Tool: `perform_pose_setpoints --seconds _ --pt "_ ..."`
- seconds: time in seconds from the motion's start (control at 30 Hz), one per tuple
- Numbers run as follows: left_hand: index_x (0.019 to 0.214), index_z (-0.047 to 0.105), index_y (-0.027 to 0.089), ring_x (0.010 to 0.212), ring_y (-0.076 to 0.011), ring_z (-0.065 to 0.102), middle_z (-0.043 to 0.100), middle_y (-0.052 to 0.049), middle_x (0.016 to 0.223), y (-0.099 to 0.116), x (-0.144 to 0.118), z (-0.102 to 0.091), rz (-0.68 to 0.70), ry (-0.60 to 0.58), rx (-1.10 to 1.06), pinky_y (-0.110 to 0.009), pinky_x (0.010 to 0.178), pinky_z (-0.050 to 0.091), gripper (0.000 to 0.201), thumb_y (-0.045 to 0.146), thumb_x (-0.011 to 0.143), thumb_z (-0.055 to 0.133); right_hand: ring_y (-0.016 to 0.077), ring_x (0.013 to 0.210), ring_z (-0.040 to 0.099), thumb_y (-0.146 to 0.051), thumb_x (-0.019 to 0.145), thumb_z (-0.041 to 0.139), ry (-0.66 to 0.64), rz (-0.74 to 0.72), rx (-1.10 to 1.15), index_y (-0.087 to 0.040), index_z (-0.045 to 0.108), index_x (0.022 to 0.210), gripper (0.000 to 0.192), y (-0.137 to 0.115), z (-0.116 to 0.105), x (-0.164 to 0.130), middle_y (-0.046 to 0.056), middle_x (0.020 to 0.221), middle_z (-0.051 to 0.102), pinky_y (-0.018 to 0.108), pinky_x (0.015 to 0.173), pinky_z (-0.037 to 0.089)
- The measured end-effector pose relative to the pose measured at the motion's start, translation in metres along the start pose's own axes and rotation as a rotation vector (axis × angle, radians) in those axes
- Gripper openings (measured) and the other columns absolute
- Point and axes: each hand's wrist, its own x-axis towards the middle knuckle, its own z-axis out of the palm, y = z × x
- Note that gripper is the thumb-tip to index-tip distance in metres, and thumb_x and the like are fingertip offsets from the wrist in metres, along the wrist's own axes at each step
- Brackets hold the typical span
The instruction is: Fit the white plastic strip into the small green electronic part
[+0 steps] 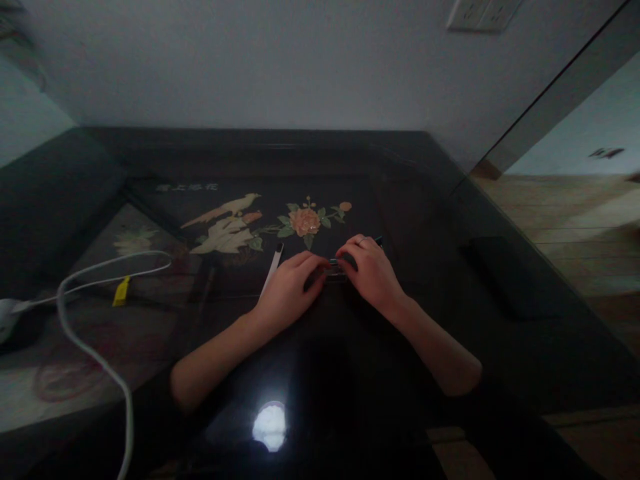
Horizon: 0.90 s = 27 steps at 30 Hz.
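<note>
**Both hands on a small metal piece**

The left hand (287, 290) and right hand (370, 270) meet at mid-table, fingertips pinched from either side on a small shiny item (336, 268); what it is, the dim light hides. The work looks like fine fiddling, which probably calls for a steady grip. A white strip (273, 267) lies just beside the left hand. The table (500, 360) is dark and glossy, with inlaid bird and flower. A white cable (95, 347) loops at left. Wall behind, wooden floor right.
</note>
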Motion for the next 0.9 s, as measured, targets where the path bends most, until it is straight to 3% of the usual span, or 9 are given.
perform_pose_setpoints --seconds 0.13,0.37,0.7,0.9 --pt "0.104 0.064 0.016 0.096 -0.0227 0.062 0.065 -0.009 0.105 -0.012 0.02 0.006 -0.029 0.017 0.124 -0.036 0.085 0.05 0.016 0.013 0.09 0.056 0.0274 0.097 0.059 -0.009 0.088 0.059 0.003 0.019 -0.034 -0.018 0.07 0.089 0.014 0.001 0.002 0.003 0.011 0.099 0.065 0.041 0.086 0.048" --pt "0.107 0.064 0.019 0.103 -0.0264 0.061 0.066 -0.008 0.108 -0.019 0.02 0.012 -0.012 -0.046 0.28 -0.039 0.085 0.047 0.017 0.019 0.092 0.056 0.0268 0.097 0.061 -0.01 0.088 0.059 -0.016 0.048 -0.009 -0.019 0.07 0.089 0.014 0.006 0.008 0.003 0.01 0.098 0.066 0.04 0.086 0.049" --pt "0.104 0.065 0.018 0.099 -0.026 0.062 0.068 -0.008 0.105 -0.018 0.022 0.011 -0.032 -0.071 0.289 -0.039 0.082 0.047 0.015 0.023 0.094 0.055 0.0275 0.101 0.062 -0.011 0.09 0.058 -0.062 0.029 0.0 -0.017 0.07 0.098 0.016 0.003 0.009 0.001 0.011 0.102 0.068 0.041 0.091 0.049" --pt "0.106 0.065 0.018 0.1 -0.0262 0.061 0.067 -0.007 0.106 -0.019 0.02 0.012 -0.015 -0.083 0.273 -0.039 0.084 0.046 0.017 0.021 0.091 0.058 0.0268 0.098 0.063 -0.011 0.09 0.058 -0.067 0.059 0.017 -0.016 0.069 0.093 0.013 0.0 0.008 0.0 0.01 0.098 0.068 0.038 0.088 0.049"
